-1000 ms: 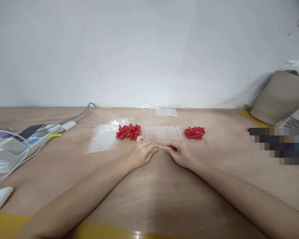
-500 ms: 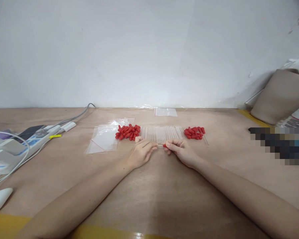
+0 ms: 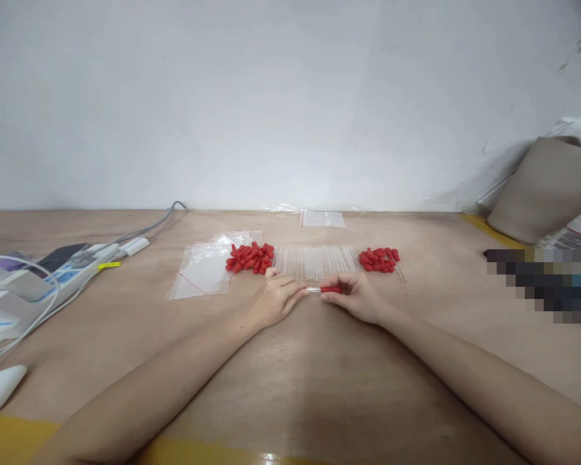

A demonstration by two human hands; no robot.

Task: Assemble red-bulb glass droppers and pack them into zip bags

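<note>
My left hand (image 3: 279,297) pinches a clear dropper tube (image 3: 313,290) that lies level and points right. My right hand (image 3: 356,297) has its fingers around a red rubber bulb (image 3: 330,290), which sits at the tube's right end. How deep the tube goes into the bulb is hidden. Just beyond the hands, a row of clear dropper tubes (image 3: 319,261) lies side by side. A pile of red bulbs (image 3: 252,258) flanks the row on the left, and a smaller pile of red bulbs (image 3: 379,259) on the right.
Clear zip bags (image 3: 201,271) spread left of the bulbs; another bag (image 3: 323,219) lies by the wall. A power strip (image 3: 68,278) with cables and a white mouse-like object (image 3: 0,389) are at left. A grey-brown container (image 3: 545,187) stands at far right.
The fingers of my right hand have opened out around the red bulb, so more of it shows. The bulb and tube are in line between both hands. The piles look unchanged.
</note>
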